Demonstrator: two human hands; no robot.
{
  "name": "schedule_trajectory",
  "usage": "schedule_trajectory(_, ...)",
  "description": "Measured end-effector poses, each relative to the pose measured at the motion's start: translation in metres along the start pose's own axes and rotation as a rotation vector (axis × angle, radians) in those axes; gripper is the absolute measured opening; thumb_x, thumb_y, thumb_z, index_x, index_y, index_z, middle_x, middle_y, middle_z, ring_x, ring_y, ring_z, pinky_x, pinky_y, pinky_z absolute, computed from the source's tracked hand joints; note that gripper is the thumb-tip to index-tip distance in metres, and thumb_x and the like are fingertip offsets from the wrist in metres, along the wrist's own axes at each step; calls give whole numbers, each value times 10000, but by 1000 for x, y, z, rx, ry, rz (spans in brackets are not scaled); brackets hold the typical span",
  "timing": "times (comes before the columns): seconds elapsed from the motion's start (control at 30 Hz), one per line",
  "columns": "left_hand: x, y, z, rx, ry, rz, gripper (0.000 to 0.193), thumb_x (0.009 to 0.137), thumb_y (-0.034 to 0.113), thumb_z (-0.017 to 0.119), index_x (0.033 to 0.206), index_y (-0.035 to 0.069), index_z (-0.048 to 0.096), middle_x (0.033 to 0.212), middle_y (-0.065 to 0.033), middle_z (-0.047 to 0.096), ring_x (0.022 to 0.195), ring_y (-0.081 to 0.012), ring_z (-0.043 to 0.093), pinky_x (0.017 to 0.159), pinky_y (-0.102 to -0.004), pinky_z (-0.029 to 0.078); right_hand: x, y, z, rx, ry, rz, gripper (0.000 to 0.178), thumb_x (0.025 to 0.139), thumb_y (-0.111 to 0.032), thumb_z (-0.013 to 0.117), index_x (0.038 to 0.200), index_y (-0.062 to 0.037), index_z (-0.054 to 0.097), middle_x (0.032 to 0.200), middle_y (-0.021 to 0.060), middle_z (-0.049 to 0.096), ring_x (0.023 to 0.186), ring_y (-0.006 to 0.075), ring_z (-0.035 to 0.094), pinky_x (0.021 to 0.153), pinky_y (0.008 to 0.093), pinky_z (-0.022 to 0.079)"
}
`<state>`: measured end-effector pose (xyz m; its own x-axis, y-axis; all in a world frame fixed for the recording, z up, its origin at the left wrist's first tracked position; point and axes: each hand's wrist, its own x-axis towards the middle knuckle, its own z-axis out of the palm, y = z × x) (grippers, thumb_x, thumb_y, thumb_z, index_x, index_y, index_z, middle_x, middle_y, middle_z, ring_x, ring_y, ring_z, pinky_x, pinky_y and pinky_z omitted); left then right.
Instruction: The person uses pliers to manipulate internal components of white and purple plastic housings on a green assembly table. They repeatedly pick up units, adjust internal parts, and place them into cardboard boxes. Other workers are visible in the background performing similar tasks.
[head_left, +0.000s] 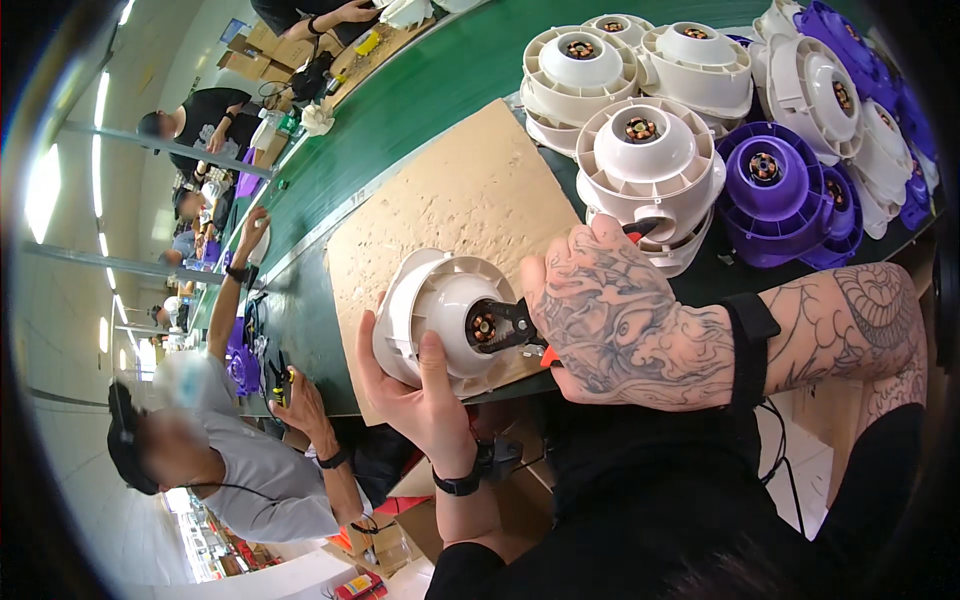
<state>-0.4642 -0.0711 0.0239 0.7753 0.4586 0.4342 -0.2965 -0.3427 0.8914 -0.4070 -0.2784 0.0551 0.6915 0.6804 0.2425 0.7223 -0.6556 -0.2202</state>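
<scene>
A person's two bare hands work on a round white plastic housing (412, 300) with a domed centre, placed over the near edge of a worn tan board (455, 190), toward its left corner. The left hand (428, 405) holds the housing from its near side, thumb against the dome and fingers spread around the left rim; a black band circles the wrist. The tattooed right hand (630, 320), also with a black wristband, is closed around black pliers (513, 325) with red on the handles. Their nose reaches into the opening of the dome, at a copper-coloured coil (482, 324); whether the jaws grip it cannot be told. The board lies on a long green table (425, 105). Beyond the board's right edge, similar white housings (645, 150) stand stacked, and purple housings (768, 185) sit beside them, spreading toward the table's right end; several show coils in their centres. To the left, a co-worker (265, 455) in a grey shirt and dark cap holds yellow-and-black pliers (281, 388) at the table's near edge, the other arm reaching over the table. More people (200, 125) stand farther along, near cardboard boxes (265, 52).
</scene>
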Motion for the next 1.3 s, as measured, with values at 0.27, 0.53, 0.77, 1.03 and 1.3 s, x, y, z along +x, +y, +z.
schedule_trajectory(0.27,-3,-4,5,4,6,24,596,963,21,696,1475,-98,414,1433,-261,571,1252,-281,614,1076,-393,492,2,9,1,218,-87,-30,491,717,-347,742,974,43,590,813,185,602,815,333,624,850,464,438)
schedule_trajectory(0.53,-7,-14,-4,59,34,90,660,941,44,718,1489,-91,377,1522,-272,494,1333,-310,559,1128,-425,453,2,23,8,526,-213,-60,500,740,-354,738,970,69,602,783,207,623,778,358,644,830,482,459)
schedule_trajectory(0.77,-4,-6,1,-14,-44,13,654,953,64,709,1496,-95,381,1508,-274,511,1333,-312,566,1124,-427,458,-5,35,4,631,-262,-59,510,731,-361,751,972,56,585,801,203,616,796,358,642,841,474,455)
schedule_trajectory(1.03,2,-8,-6,-75,-122,-92,630,962,69,688,1498,-93,398,1479,-267,537,1303,-294,588,1101,-410,471,-1,40,4,778,-401,-37,522,721,-369,766,975,42,566,822,198,607,816,358,641,853,466,451)
schedule_trajectory(1.3,9,3,-8,237,-111,196,641,881,30,754,1443,-88,467,1482,-248,552,1312,-304,583,1128,-420,446,-6,41,-13,734,-568,116,537,711,-376,780,977,28,547,842,193,598,837,359,639,865,458,446)
